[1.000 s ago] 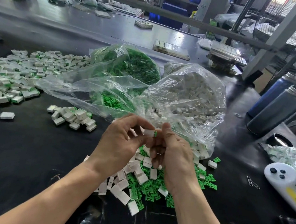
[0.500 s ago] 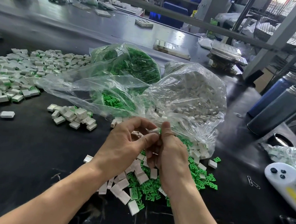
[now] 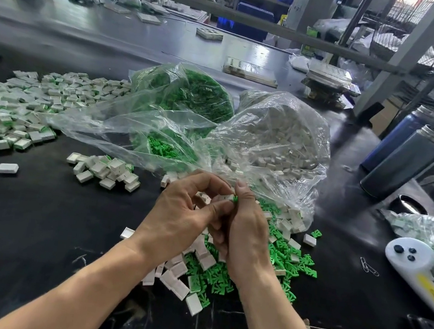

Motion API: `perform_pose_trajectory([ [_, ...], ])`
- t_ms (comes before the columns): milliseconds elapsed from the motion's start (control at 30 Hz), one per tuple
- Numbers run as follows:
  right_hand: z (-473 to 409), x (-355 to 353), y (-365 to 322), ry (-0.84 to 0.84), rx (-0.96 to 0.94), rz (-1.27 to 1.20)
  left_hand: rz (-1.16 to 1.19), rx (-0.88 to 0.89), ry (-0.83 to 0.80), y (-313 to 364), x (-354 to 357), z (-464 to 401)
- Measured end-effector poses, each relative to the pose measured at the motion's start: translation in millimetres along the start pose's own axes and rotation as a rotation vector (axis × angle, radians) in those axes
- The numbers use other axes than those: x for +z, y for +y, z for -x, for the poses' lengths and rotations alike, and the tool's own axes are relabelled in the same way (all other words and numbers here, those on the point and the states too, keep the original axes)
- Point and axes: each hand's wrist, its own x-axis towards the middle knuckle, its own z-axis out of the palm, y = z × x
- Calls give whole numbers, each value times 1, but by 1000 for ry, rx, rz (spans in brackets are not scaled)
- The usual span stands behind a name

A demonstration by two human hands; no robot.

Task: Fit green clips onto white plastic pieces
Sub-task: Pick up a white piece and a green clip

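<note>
Both hands meet just in front of the clear bag of white pieces (image 3: 276, 142), above the loose mixed pile (image 3: 224, 270) of white pieces and green clips on the black table (image 3: 23, 221). The left hand (image 3: 179, 214) has its fingers curled, forefinger and thumb pinching a white plastic piece (image 3: 229, 197). The right hand (image 3: 245, 231) has its thumb raised and its fingers curled, pressing a green clip (image 3: 235, 199) against the end of that white piece; only a small edge of the clip shows, so how far it is seated cannot be told. The two hands touch each other at the fingertips.

Left of the bag of white pieces, and touching it, lies a clear bag of green clips (image 3: 186, 96). Farther left of it a wide spread of white pieces showing green (image 3: 11, 107) covers the table, with a smaller heap (image 3: 104, 170) between that spread and the hands. Right of the bag of white pieces stand two dark cylindrical bottles (image 3: 407, 159), and nearer the viewer lies a white controller (image 3: 413, 259) with dark buttons
</note>
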Motion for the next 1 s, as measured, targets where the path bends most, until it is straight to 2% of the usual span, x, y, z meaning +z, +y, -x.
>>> perform_pose_trajectory([
  [167,-3,6,2,7,-56,-103,-58,-3,37,0,4,-1],
  [400,-9,9,8,60,-102,-64,-54,-10,73,0,7,-1],
  [1000,-8,9,7,44,-106,-69,-39,-30,60,-2,1,-1],
])
